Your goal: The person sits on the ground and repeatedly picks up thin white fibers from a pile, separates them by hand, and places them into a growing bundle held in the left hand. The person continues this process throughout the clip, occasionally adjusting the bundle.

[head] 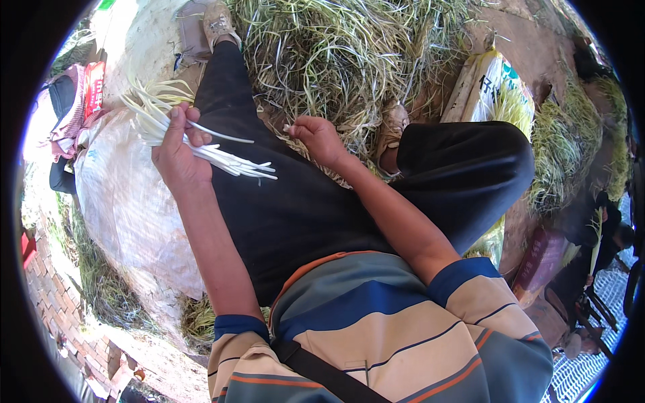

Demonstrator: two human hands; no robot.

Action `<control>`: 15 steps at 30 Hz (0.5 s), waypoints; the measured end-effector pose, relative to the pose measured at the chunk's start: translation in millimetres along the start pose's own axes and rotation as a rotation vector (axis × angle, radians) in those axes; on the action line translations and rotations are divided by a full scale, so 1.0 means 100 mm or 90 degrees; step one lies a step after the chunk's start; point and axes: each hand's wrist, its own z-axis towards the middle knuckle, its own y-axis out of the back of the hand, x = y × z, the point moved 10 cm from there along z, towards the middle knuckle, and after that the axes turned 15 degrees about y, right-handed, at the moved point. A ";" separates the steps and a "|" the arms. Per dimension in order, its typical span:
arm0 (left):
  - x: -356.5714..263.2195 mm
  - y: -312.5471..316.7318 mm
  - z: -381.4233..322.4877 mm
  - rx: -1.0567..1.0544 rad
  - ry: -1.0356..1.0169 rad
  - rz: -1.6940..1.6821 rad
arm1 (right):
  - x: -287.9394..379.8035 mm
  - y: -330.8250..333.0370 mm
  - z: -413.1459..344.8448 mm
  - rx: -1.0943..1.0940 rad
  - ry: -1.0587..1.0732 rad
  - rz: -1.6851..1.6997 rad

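Note:
My left hand [184,146] is closed around a bunch of pale chives or similar stalks [237,161], above my left thigh. The white ends point to the right and the yellowish leafy ends fan out to the upper left. My right hand [317,141] is raised between my legs with its fingers curled. A small whitish bit [287,128] shows at its pinched thumb and forefinger; what it is, I cannot tell. Past my right hand lies a large heap of loose green and pale stalks and leaves [332,55].
A white woven plastic sack [136,201] lies at my left. Beyond my bent right knee are a printed bag with yellow stalks [514,101] and another leafy heap [564,146]. A purple-red box [539,262] and a person in dark clothes [579,252] are at the right.

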 end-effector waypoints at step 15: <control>0.60 -0.03 -0.01 0.242 0.274 -0.236 | -1.75 1.16 -0.26 -0.440 -0.473 0.222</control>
